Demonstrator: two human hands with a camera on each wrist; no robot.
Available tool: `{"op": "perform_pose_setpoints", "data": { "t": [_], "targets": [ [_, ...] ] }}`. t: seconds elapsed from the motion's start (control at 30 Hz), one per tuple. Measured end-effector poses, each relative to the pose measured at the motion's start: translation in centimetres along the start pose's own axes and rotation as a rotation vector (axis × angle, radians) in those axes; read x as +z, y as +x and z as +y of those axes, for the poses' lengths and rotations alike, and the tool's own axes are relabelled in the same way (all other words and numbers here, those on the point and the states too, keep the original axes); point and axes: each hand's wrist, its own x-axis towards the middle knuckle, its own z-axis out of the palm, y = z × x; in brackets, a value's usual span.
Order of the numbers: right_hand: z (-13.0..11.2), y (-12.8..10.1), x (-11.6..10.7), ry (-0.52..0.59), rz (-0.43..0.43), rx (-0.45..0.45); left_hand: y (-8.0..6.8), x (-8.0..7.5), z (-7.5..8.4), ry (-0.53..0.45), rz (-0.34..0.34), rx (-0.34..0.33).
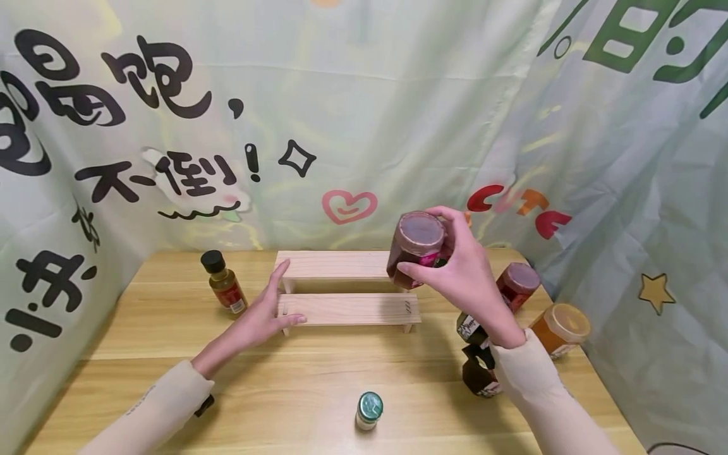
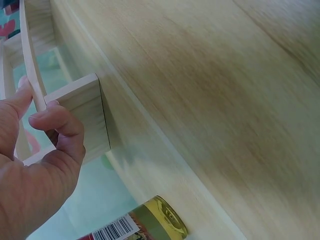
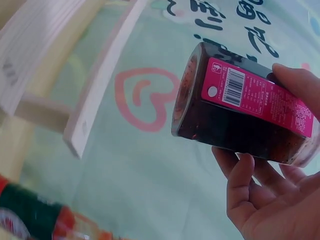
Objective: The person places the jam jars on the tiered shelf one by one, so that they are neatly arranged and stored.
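Note:
A two-step wooden rack [image 1: 347, 284] stands at the back middle of the table. My left hand [image 1: 267, 313] holds its left end: the thumb lies on the lower step and a finger reaches the upper one. In the left wrist view a bent digit [image 2: 57, 122] presses the rack's leg [image 2: 85, 112]. My right hand [image 1: 457, 268] grips a jar of dark red paste [image 1: 418, 243] with a maroon lid, tilted in the air above the rack's right end. The right wrist view shows the jar [image 3: 240, 115] with its pink label, held on its side, and the rack [image 3: 100, 80] behind it.
A small amber bottle with a black cap [image 1: 224, 284] stands left of the rack, also seen in the left wrist view [image 2: 145, 225]. A green-lidded little jar [image 1: 369, 409] stands near the front edge. At the right are a maroon-lidded jar [image 1: 519, 284], an orange jar [image 1: 560, 328] and dark bottles [image 1: 478, 363].

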Motion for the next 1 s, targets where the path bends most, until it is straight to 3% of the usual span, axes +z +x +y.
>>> {"op": "perform_pose_setpoints", "data": {
  "t": [0.47,1.0],
  "targets": [
    [0.4,2.4,6.2,0.011,-0.005,-0.009,0.4,-0.2,0.3,-0.067,-0.016,-0.039],
    [1.9,4.5,12.9,0.070,0.000,-0.040,-0.1,0.2,0.1,-0.020,0.017,-0.020]
  ]
}}
